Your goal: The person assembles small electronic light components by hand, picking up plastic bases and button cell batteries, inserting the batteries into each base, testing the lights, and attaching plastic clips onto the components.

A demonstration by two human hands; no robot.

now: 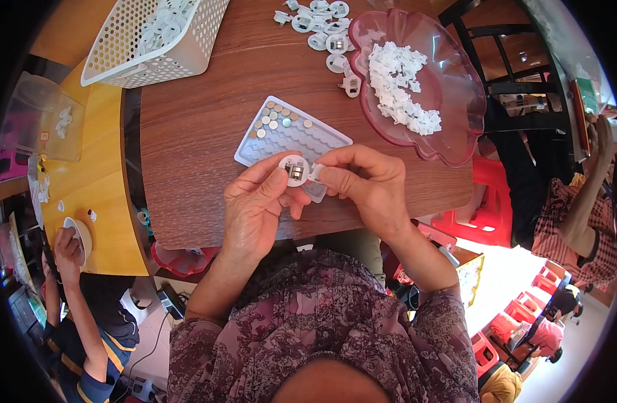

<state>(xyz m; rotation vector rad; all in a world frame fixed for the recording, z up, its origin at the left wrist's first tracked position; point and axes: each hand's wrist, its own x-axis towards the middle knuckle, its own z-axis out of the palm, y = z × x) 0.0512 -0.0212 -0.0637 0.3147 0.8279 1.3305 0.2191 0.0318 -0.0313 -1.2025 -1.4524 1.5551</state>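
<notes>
Between thumb and fingers, my left hand (249, 203) grips a round white plastic piece (295, 170) that has silvery, battery-like parts in its middle. My right hand (369, 183) pinches a small white plastic part (316, 172) right beside the round piece's edge; whether the two touch is hard to tell. Just beyond and partly under both hands lies a white tray (305, 142) with rounded pockets. Several button cells (273, 115) sit toward its far left end.
A pink scalloped bowl (456, 87) holds a heap of small white parts (396, 84). More round white pieces (318, 23) lie beside it. A perforated white basket (164, 70) stands at the far left. At the yellow table (110, 201), another person's hand (68, 252) holds a white bowl (85, 238).
</notes>
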